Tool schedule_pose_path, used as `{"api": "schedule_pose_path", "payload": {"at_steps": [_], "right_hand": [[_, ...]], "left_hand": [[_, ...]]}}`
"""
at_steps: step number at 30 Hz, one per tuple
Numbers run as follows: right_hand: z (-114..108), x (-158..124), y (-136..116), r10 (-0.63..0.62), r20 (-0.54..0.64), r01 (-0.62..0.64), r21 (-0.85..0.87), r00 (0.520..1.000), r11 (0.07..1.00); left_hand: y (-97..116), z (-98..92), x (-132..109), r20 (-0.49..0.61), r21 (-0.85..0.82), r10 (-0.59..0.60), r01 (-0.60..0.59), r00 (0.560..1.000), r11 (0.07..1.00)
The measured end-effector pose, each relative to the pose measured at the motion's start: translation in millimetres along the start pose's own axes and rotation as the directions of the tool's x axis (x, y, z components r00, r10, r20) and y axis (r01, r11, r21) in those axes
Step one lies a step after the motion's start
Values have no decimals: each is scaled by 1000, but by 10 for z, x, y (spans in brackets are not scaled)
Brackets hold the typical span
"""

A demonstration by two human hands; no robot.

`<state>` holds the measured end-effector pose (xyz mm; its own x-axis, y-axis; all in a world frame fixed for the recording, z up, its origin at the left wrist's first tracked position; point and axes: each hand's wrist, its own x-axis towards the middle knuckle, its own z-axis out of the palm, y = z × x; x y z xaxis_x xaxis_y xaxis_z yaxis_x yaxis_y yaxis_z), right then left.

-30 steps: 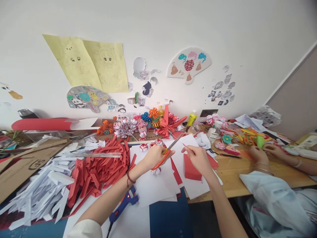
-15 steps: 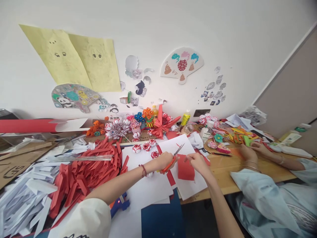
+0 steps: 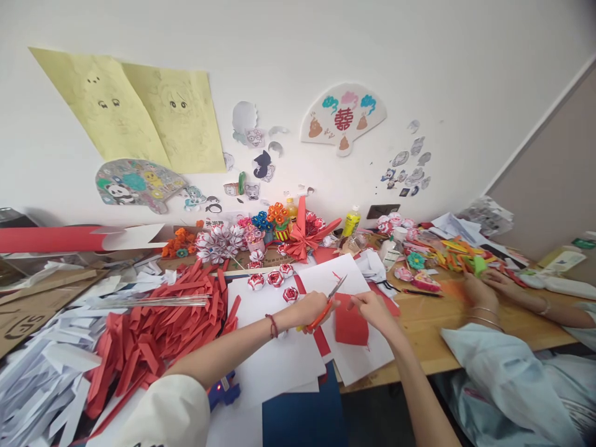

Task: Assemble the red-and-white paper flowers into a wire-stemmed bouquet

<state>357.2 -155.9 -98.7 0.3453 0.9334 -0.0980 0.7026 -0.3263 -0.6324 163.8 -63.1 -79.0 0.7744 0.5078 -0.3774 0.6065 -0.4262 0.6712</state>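
My left hand (image 3: 315, 310) is closed round the orange handles of a pair of scissors (image 3: 336, 287), its blades pointing up and away over white paper. In my right hand (image 3: 371, 307), thumb and fingers pinch the top edge of a red paper square (image 3: 351, 326). The scissor blades are just above the red square's upper left corner; I cannot tell whether they touch it. Small red scraps (image 3: 339, 275) lie on the white sheet (image 3: 335, 264) beyond the blades. Several red-and-white paper flowers (image 3: 275, 279) sit just past my left hand.
Folded red strips (image 3: 153, 329) and white strips (image 3: 51, 360) are heaped on the left, with thin metal wires (image 3: 158, 301) across them. A blue glue gun (image 3: 225, 391) lies under my left forearm. At right, a co-worker's hands (image 3: 484, 288) handle coloured pieces. Craft flowers and bottles line the wall.
The view has shifted slightly. The red square has tilted a little in my right hand, and both hands keep their holds. The scissors stay almost in place.
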Motion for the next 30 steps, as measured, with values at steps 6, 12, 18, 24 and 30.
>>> {"api": "schedule_pose_path", "payload": {"at_steps": [6,12,18,24,30], "right_hand": [[-15,0,21,10,6,-10,-22,1000,1000],[-106,-38,5,-18,-36,15,-73,999,997],[-178,-98,-61,13,-75,-26,-176,997,984],[-172,-139,-149,39,-96,-60,-224,995,973],[-183,-164,-153,44,-97,-66,-236,994,970]], "left_hand": [[139,-7,-74,-47,9,32,-32,998,999],[229,-24,-164,-89,-1,21,-21,996,1000],[194,51,-128,-147,32,23,-19,989,999],[192,77,-115,-159,119,128,-110,979,987],[135,85,-89,-137,188,228,-201,964,961]]}}
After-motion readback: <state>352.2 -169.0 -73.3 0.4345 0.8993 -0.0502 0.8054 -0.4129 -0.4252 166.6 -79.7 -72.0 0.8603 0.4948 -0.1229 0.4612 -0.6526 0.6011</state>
